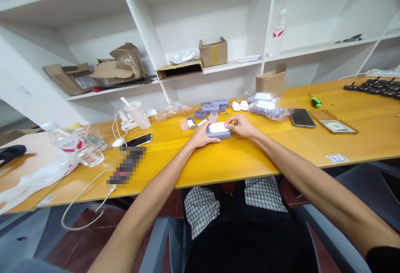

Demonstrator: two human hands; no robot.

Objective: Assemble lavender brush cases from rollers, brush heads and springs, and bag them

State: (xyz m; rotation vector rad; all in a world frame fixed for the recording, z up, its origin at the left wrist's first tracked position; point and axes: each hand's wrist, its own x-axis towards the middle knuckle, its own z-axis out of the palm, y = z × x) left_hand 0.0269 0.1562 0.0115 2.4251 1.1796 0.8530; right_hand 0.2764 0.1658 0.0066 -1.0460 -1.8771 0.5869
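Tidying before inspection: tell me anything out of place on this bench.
A clear bottle lies on its side at the left end of the table, and a white cable droops over the front edge in a loop.

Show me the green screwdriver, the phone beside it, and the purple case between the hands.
Screwdriver (pixel 316 102): head view, on its green handle.
Phone (pixel 302 117): head view, middle of its dark screen.
Case (pixel 218 128): head view, on its white top.

Small purple case, white-topped, lies flat on the yellow table.
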